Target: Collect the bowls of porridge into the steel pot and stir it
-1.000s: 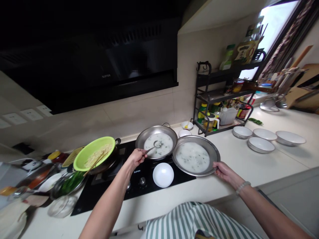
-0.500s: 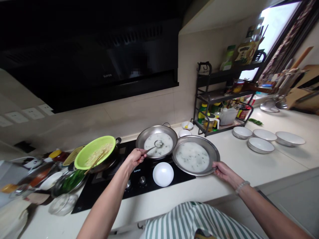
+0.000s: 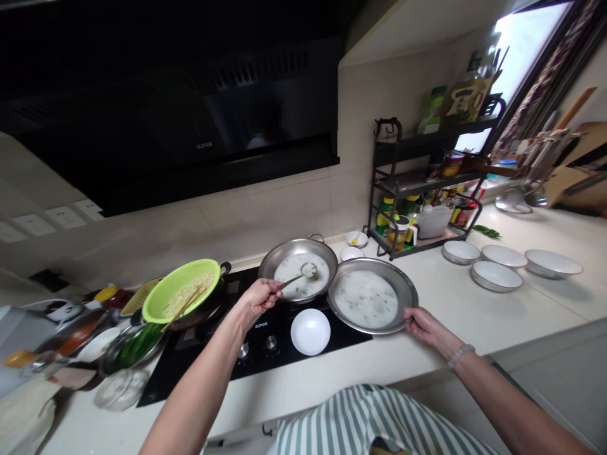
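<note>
My left hand (image 3: 262, 297) is closed round the handle of a ladle (image 3: 308, 270), whose bowl is over the white, green-flecked soup in the back steel pan (image 3: 270, 256). Some of that soup shows in the ladle. With closed fingers, my right hand (image 3: 421, 321) grips the near right edge of a second steel pan (image 3: 408, 294), which holds similar white soup (image 3: 367, 297). This pan's left rim overlaps the back pan's right side. Just in front of both pans, a white bowl (image 3: 310, 332) sits on the black cooktop (image 3: 279, 363).
At left on the cooktop, a green basin (image 3: 154, 303) of pale shreds with chopsticks rests on a dark wok. Several white bowls (image 3: 496, 277) are on the right counter. A black spice rack (image 3: 396, 186) stands behind; a range hood (image 3: 203, 114) hangs above.
The ladle and my left hand have moved slightly right, the ladle's bowl now nearer the back pan's right side. My right hand and its pan look unmoved.
</note>
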`<state>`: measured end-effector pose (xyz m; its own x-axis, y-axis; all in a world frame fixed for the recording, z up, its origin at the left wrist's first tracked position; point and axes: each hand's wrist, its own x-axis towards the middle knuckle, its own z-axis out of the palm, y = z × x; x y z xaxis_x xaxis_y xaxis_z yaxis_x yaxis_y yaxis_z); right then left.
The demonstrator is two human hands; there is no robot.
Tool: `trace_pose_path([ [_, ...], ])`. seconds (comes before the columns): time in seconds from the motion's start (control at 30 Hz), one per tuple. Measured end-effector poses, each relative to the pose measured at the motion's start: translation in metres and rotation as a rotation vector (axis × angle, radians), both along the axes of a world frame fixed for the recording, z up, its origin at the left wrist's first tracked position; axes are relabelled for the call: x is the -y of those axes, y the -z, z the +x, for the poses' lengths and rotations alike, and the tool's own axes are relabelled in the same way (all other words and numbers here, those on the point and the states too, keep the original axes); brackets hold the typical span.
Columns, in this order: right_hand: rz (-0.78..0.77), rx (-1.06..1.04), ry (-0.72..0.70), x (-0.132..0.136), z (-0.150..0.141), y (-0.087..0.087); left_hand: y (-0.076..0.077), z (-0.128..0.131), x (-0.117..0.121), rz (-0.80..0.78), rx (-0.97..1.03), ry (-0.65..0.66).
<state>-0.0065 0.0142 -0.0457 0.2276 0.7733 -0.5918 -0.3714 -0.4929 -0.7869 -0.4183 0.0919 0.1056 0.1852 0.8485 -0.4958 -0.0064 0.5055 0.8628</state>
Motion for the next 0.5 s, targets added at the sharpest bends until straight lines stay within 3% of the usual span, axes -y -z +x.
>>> trace_pose_path([
  [0.2,-0.007,0.003,-0.007,0.001,-0.001,-0.002,-0.023,0.016,0.009,0.018,0.043,0.121],
  [0.3,-0.007,0.003,-0.010,0.001,0.000,-0.002,-0.027,0.030,0.014,0.022,0.038,0.193],
  [0.4,-0.001,0.002,-0.005,0.001,-0.001,-0.002,-0.019,0.048,0.019,0.034,-0.027,0.252],
  [0.5,0.006,0.003,-0.007,0.002,-0.001,-0.003,0.000,0.068,0.022,0.073,-0.162,0.307],
])
